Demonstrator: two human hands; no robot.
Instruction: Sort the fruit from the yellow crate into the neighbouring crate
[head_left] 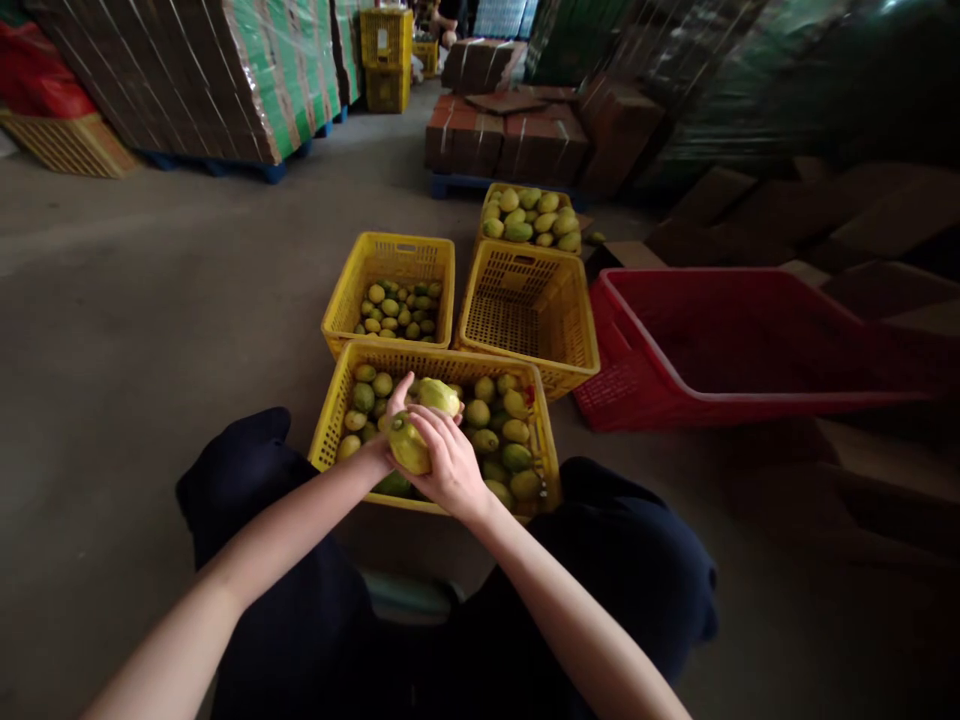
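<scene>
My left hand (397, 402) is partly hidden behind the right one. Its fingers curl round a yellow-green lemon (439, 396), and its thumb or a finger points up. Closer to me, my right hand (451, 462) grips a second lemon (409, 446), whose stem end faces upward. Both hands are crowded together above a yellow crate (547, 440) that stands between my knees. Many green and yellow lemons (516, 431) lie inside this crate, some of them covered by my hands and forearms.
Beyond the near crate are a yellow crate (332, 300) with smaller lemons, a bare-bottomed yellow crate (589, 335) and a full crate (531, 216) of lemons. A large red bin (622, 390) stands right. Flattened cardboard (885, 450) and stacked boxes (502, 140) lie farther out.
</scene>
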